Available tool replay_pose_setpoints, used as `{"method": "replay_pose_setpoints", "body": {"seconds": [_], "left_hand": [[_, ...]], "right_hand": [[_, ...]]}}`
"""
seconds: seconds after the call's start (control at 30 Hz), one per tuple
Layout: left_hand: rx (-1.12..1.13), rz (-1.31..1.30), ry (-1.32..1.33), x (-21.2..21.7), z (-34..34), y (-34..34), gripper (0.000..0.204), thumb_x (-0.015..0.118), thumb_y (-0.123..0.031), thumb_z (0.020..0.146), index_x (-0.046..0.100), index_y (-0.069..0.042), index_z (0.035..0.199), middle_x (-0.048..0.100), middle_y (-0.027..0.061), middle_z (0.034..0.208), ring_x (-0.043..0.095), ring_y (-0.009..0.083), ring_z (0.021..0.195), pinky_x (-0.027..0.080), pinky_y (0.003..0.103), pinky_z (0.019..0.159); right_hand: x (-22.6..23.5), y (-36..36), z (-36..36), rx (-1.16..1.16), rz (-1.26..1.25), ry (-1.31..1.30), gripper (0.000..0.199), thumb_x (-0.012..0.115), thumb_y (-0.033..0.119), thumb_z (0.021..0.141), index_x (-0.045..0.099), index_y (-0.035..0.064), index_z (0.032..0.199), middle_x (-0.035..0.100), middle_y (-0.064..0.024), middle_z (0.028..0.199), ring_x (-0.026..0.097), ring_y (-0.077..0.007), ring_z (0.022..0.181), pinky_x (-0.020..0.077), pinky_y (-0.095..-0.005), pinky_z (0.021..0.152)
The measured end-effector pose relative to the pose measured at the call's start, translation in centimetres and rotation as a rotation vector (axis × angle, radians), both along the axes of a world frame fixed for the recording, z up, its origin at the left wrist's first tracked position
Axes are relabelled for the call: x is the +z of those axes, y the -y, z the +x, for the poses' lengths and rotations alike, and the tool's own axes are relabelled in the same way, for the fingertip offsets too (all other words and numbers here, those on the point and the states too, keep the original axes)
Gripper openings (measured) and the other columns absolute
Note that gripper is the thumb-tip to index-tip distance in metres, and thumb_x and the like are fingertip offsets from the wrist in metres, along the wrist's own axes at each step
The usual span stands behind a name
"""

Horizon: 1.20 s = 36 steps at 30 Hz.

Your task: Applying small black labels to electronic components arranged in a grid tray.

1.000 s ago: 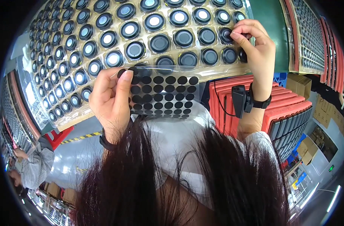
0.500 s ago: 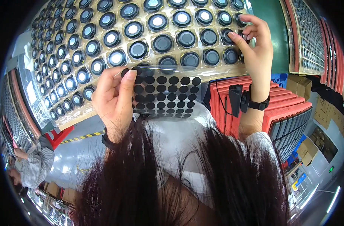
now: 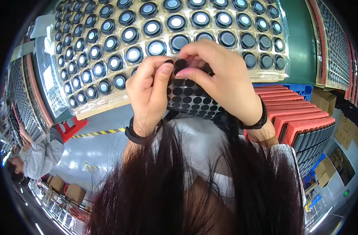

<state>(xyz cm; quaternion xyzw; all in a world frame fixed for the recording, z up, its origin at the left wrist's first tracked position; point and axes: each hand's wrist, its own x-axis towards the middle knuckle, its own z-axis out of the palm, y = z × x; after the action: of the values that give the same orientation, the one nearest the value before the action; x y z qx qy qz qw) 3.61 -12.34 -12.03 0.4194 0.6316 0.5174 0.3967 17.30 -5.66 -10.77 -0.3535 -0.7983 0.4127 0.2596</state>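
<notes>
My left hand [image 3: 149, 86] pinches the upper left edge of a clear sheet of black round stickers [image 3: 188, 92] between thumb and forefinger. The sheet hangs just in front of the tray's near edge. My right hand [image 3: 226, 70] is at the sheet's top, its thumb and forefinger curled closed around a black round sticker [image 3: 181, 63]. Its other fingers are partly hidden. Beyond both hands lies a clear plastic tray [image 3: 265, 75] with rows of black round parts [image 3: 226, 39]. Many have pale, shiny centres; several near the front right have dark centres.
Red-edged stacked trays [image 3: 300, 121] stand at the right, below the green table surface [image 3: 300, 43]. More filled trays [image 3: 335, 47] lie farther right. A red stool [image 3: 74, 127] is at the left, and a person in a striped top [image 3: 43, 156] works beyond it.
My right hand has moved from the parts at the tray's right end down and left to the sheet. My left hand still holds the sheet. The view has shifted slightly.
</notes>
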Motion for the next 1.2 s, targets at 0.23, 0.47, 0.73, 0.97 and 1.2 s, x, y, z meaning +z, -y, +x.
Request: {"method": "replay_pose_setpoints", "body": {"seconds": [0.23,0.47,0.73,0.97,1.2], "left_hand": [[-0.022,0.14,-0.158,-0.5,-0.9,0.1,0.015,0.046,-0.01,0.088,0.057,-0.001,0.086,0.055,-0.0009,0.062,0.046,0.0028,0.053,0.038,0.017,0.048],[-0.013,0.093,-0.102,-0.4,0.0,-0.5,0.017,0.044,-0.009,0.088,0.057,0.0,0.086,0.056,0.0001,0.062,0.048,0.0034,0.056,0.039,0.017,0.051],[0.031,0.148,-0.127,-1.4,1.1,-1.0,0.016,0.045,-0.008,0.087,0.058,0.001,0.084,0.058,0.0015,0.068,0.048,0.0042,0.06,0.039,0.018,0.056],[0.02,-0.023,-0.182,-1.8,1.3,-1.0,0.021,0.043,-0.016,0.09,0.054,0.002,0.087,0.055,0.0021,0.074,0.047,0.0059,0.063,0.036,0.017,0.058],[0.048,-0.045,-0.235,-1.4,2.4,-1.6,0.019,0.045,-0.014,0.088,0.055,0.002,0.085,0.057,0.0027,0.073,0.048,0.0068,0.065,0.038,0.019,0.06]], "right_hand": [[-0.9,0.1,-1.4,-0.086,0.116,-0.194,0.019,0.067,0.002,0.065,0.057,0.0022,0.081,0.058,-0.0054,0.081,0.059,-0.0146,0.063,0.0466,-0.023,0.056],[-0.8,-0.9,-0.3,-0.021,0.197,-0.229,0.015,0.066,-0.001,0.064,0.057,0.0013,0.076,0.058,-0.0065,0.081,0.057,-0.0148,0.069,0.0453,-0.0228,0.061],[-0.7,-6.3,10.2,-0.434,0.079,-0.285,0.007,0.063,-0.002,0.067,0.059,-0.002,0.073,0.057,-0.0035,0.084,0.053,-0.0099,0.075,0.0418,-0.0207,0.068],[-2.7,-7.0,15.6,-0.579,-0.087,-0.154,0.005,0.061,-0.002,0.071,0.059,-0.0042,0.076,0.057,-0.0037,0.083,0.052,-0.0081,0.072,0.0417,-0.019,0.067],[-2.9,-7.2,16.2,-0.583,-0.147,-0.285,0.005,0.061,-0.003,0.073,0.058,-0.0051,0.078,0.055,-0.0017,0.084,0.052,-0.0069,0.071,0.0425,-0.018,0.066]]}}
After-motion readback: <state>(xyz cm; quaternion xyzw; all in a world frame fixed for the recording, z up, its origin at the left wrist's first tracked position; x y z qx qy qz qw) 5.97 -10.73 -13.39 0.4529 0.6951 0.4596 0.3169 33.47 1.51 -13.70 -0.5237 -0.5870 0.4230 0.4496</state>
